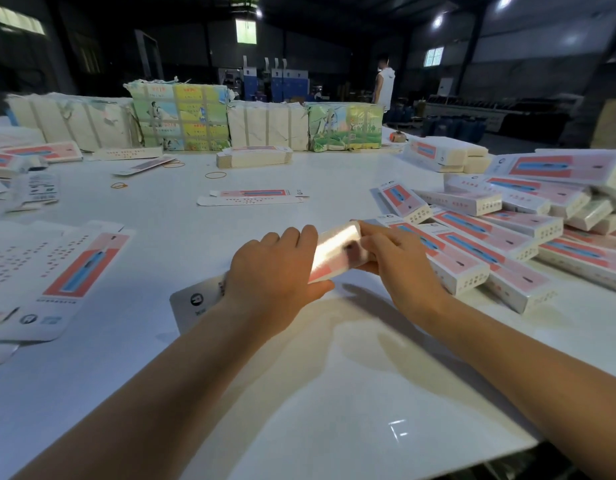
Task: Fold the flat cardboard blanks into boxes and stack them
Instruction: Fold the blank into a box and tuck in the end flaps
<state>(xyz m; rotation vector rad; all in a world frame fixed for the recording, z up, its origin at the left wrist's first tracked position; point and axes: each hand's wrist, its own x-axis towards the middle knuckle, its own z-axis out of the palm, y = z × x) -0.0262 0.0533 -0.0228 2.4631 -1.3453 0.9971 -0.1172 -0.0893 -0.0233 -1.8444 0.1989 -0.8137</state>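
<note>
On our left lie flat pink, blue and white cardboard blanks, spread at the edge of the big white table. Our left hand reaches forward, palm down, and its fingers and thumb curl round the near end of a long pink and white cardboard box. The box is blurry and tilts up off the table between our two hands. Our right hand grips the far end, with its fingers curled over the top. The table in front of our arms is bare and wide. Just right of our right hand sits a heap of folded pink and white boxes, almost touching it.
</note>
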